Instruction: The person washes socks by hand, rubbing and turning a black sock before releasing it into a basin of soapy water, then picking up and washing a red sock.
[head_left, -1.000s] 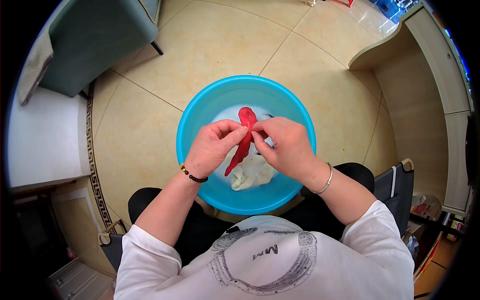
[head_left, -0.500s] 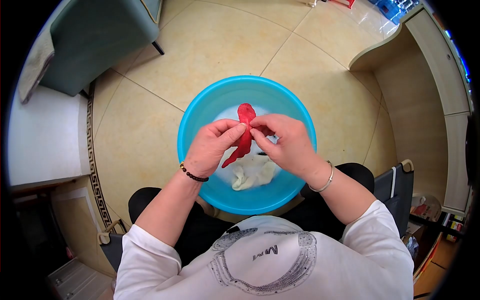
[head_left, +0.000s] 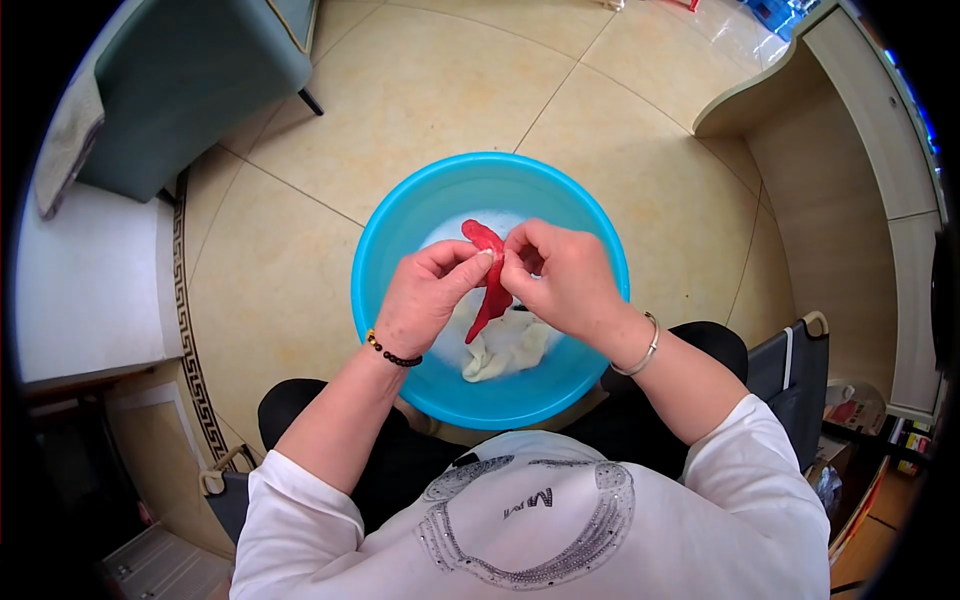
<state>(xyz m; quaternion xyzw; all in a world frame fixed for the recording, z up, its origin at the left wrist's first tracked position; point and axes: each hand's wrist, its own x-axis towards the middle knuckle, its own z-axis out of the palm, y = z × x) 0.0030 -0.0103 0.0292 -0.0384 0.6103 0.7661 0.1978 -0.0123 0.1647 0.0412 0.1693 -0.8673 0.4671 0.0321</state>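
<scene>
A wet-looking red cloth (head_left: 490, 300) hangs over a round blue basin (head_left: 490, 418). My left hand (head_left: 425, 295) pinches its middle between thumb and fingers. On the other side my right hand (head_left: 565, 275) is closed on the cloth's right edge, its fingertips close to my left thumb. The cloth's lower end tapers downward. Below it, a white cloth (head_left: 505, 355) lies in sudsy water in the basin. Something dark beside the white cloth is mostly hidden by my right hand.
A grey-green chair (head_left: 200, 80) stands at the upper left, near a white cabinet (head_left: 90, 290). On the right is a pale wooden desk (head_left: 825, 180). Tiled floor (head_left: 420, 90) surrounds the basin. My knees are on both sides of the basin's near edge.
The red cloth has been turned, its top tilting left and its lower end swinging right. My right hand has rotated slightly, with its fingers curled more tightly.
</scene>
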